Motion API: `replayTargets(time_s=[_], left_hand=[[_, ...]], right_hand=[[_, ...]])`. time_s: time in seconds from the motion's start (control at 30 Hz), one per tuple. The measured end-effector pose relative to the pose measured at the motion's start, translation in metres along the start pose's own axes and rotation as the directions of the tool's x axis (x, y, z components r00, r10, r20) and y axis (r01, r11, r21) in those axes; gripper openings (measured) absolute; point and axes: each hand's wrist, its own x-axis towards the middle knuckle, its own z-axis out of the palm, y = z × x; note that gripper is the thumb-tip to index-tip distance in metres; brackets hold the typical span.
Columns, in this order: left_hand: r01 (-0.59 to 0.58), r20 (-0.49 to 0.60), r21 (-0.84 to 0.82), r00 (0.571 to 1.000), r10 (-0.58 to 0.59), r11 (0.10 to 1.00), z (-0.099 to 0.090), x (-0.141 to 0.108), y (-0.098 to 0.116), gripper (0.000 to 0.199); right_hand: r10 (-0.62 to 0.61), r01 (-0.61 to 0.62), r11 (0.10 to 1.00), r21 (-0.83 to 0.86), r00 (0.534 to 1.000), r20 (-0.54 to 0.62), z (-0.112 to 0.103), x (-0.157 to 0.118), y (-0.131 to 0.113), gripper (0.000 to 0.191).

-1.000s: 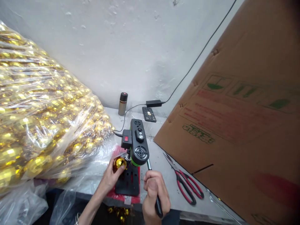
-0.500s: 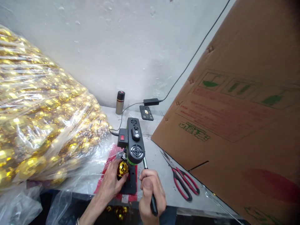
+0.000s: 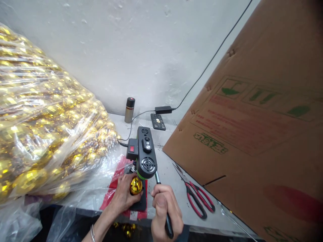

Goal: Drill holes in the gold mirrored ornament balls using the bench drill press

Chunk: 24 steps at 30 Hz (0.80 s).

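A black bench machine (image 3: 147, 151) with a red switch stands on the table over a red plastic sheet (image 3: 112, 193). My left hand (image 3: 123, 196) grips a shiny gold faceted ball (image 3: 136, 186) between thumb and fingers, beneath the front end of the machine's head and over its black base. The machine's lever (image 3: 168, 226) has a metal rod and a black handle, and my right hand (image 3: 166, 211) is wrapped round that handle. Part of the base is hidden by my left hand.
At left, a big clear plastic bag (image 3: 55, 124) bulges with gold balls. A large cardboard box (image 3: 242, 134) leans in on the right, beside red-and-black scissors (image 3: 199, 198). Behind the machine are a bottle (image 3: 129, 110), a phone (image 3: 158, 121) and a black power adapter (image 3: 163, 110) with its cable.
My left hand has shifted slightly right with the gold ball, which now shows more fully below the machine head. My right hand, still on the lever, sits slightly lower and farther right.
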Motion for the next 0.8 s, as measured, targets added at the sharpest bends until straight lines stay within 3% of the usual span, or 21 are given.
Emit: replayTargets(time_s=[0.2,0.4,0.8], left_hand=[[0.017,0.001,0.0,1.0,-0.017,1.0,0.002,-0.001,-0.002,0.039],[-0.006,-0.016,0.003,1.0,0.006,1.0,0.003,-0.002,-0.002,0.037],[0.008,-0.012,-0.007,1.0,-0.008,1.0,0.009,-0.003,-0.005,0.037]], right_hand=[[0.123,-0.124,0.992,-0.008,0.99,-0.075,0.009,-0.016,0.0,0.034],[-0.073,0.068,0.997,-0.045,0.992,-0.107,0.014,-0.021,0.017,0.032],[-0.107,0.093,0.993,-0.076,0.973,-0.206,0.022,-0.024,0.023,0.037]])
